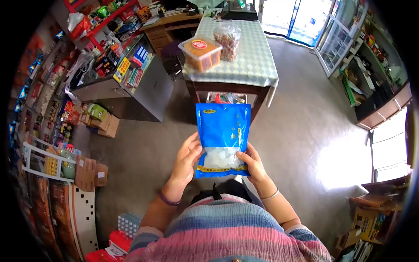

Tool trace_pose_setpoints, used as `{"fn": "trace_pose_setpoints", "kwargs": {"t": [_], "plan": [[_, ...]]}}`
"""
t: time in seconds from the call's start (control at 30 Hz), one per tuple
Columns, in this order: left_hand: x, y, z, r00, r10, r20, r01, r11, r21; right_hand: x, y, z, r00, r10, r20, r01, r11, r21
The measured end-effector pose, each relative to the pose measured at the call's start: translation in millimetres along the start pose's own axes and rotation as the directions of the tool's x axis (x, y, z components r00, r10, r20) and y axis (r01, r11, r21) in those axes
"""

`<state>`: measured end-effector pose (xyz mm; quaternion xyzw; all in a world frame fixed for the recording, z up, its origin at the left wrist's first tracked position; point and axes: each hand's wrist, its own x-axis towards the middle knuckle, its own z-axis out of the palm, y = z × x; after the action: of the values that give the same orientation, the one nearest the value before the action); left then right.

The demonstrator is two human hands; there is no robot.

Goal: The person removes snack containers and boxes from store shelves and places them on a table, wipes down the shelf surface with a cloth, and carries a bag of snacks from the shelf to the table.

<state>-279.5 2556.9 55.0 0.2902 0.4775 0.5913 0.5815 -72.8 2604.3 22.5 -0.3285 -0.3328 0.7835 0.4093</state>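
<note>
A blue plastic bag (223,131) is held upright in front of my body, with whitish lumps showing through its clear lower window. My left hand (187,158) holds its left edge, the thumb near the window. On the right edge, my right hand (253,162) grips the bag with the thumb on its front. Beyond the bag stands a table with a checkered cloth (248,72). A square plastic tub with an orange-brown content (200,54) and a clear bag of reddish-brown items (228,41) rest on that cloth.
Grey counter (150,87) with boxes at the left. Packed shelves (48,96) line the left wall, cardboard boxes (86,172) beside them. A glass door (338,39) stands at the back right; shelving (373,48) runs along the right. Red packages (118,244) lie at lower left.
</note>
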Motion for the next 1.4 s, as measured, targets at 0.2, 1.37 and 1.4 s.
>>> {"fn": "trace_pose_setpoints", "kwargs": {"t": [0.2, 1.37, 1.4], "plan": [[100, 15, -8, 0.978, 0.171, 0.12, -0.178, 0.983, 0.045, 115, -43, 5, 0.999, -0.037, -0.004, 0.036, 0.99, -0.133], [388, 105, 0, 0.472, 0.577, 0.667, -0.876, 0.226, 0.425, 228, -15, 8, 0.589, -0.67, -0.452, -0.085, 0.505, -0.859], [373, 92, 13, 0.429, 0.542, 0.723, -0.902, 0.219, 0.371, 196, 7, 9, 0.545, -0.661, -0.516, -0.117, 0.549, -0.828]]}}
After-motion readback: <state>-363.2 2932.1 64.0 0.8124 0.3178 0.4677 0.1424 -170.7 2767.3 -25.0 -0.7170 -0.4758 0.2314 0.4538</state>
